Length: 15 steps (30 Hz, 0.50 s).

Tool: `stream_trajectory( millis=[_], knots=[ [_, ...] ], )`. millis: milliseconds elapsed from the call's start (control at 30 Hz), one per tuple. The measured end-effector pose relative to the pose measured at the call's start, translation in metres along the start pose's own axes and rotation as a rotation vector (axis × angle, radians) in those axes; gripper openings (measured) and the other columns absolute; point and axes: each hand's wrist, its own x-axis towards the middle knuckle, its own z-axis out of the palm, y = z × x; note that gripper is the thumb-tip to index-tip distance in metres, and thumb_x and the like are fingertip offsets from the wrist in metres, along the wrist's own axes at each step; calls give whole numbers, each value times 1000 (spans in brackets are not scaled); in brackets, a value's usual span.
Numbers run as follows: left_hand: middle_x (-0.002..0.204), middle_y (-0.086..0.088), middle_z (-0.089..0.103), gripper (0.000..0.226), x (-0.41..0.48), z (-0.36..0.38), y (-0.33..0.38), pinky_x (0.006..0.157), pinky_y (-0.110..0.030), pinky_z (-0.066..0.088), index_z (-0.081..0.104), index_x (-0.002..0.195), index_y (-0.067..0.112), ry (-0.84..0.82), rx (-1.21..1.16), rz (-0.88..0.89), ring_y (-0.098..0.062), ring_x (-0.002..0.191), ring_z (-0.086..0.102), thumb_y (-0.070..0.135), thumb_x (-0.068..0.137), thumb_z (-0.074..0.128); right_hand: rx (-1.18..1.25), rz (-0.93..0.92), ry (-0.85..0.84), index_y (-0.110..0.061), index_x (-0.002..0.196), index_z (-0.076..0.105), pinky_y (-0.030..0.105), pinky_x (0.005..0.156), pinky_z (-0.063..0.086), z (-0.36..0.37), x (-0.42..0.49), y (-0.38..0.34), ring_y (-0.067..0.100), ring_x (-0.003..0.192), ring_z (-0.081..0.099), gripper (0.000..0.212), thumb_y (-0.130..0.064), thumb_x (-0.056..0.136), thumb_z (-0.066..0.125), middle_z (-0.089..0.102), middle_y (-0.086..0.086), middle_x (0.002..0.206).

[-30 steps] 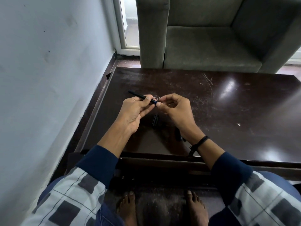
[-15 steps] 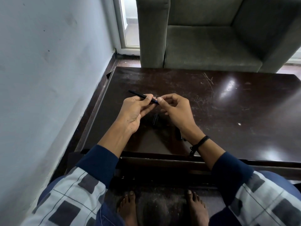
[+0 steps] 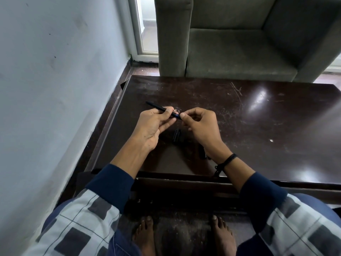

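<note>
My left hand (image 3: 154,124) holds a thin dark pen (image 3: 156,107) between thumb and fingers, its far end sticking out up and to the left. My right hand (image 3: 200,124) has its fingers curled and pinches the pen's near tip at the thumb and forefinger. Both hands hover just above the dark wooden table (image 3: 258,126). Below them on the table lies a short black pen part (image 3: 176,136). Another black piece (image 3: 202,153) lies partly hidden under my right wrist.
A grey armchair (image 3: 239,43) stands right behind the table's far edge. A pale wall (image 3: 55,89) runs close along the left side. My bare feet (image 3: 144,235) rest on the floor under the table's near edge.
My right thumb and forefinger have closed in on the pen's near tip. A small glinting bit seen there a second ago is hidden. My left hand has hardly moved.
</note>
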Motion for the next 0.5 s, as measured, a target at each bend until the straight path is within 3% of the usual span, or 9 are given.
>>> stream_trajectory(
  millis=[100, 200, 267, 367, 433, 500],
  knots=[
    [98, -16, 77, 7, 0, 0, 0, 75, -26, 60, 73, 95, -2, 0, -2, -2, -23, 94, 76, 1, 92, 67, 22, -23, -24, -21, 93, 74, 24, 68, 55, -1, -1, -1, 8, 78, 66, 8, -21, 88, 80, 73, -2, 86],
    [102, -17, 77, 8, 0, 0, 1, 78, -28, 60, 74, 96, -2, 4, 10, 0, -24, 97, 76, 2, 93, 67, 48, -12, -32, -24, 97, 72, 18, 64, 53, -2, -1, -2, 6, 80, 68, 14, -31, 88, 80, 73, -3, 90],
    [102, -16, 77, 8, -1, 1, 1, 79, -28, 60, 74, 96, -2, 0, 15, 2, -23, 98, 75, 1, 93, 66, 56, 12, -23, -23, 95, 73, 21, 65, 53, -1, -1, -2, 5, 76, 69, 12, -34, 91, 76, 75, 0, 87],
    [101, -16, 76, 7, -2, 2, -2, 79, -27, 60, 73, 95, -2, -6, 15, -1, -23, 96, 75, 1, 93, 66, 24, -3, -25, -19, 92, 75, 26, 66, 53, 0, -1, 0, 9, 73, 69, 5, -25, 92, 76, 75, 1, 82],
    [99, -16, 76, 7, -2, 3, -2, 79, -27, 61, 73, 94, -2, -3, 11, -3, -23, 94, 75, 1, 93, 66, 4, -33, -22, -22, 93, 73, 33, 68, 59, 0, -1, 1, 19, 81, 69, 8, -19, 88, 79, 73, 0, 87],
    [96, -16, 77, 7, -2, 3, -1, 78, -28, 61, 73, 93, -3, -3, 4, 3, -24, 93, 75, 0, 93, 66, 10, -45, -24, -26, 98, 72, 36, 73, 61, 0, 0, 2, 23, 88, 69, 16, -26, 86, 82, 71, 1, 92]
  ],
)
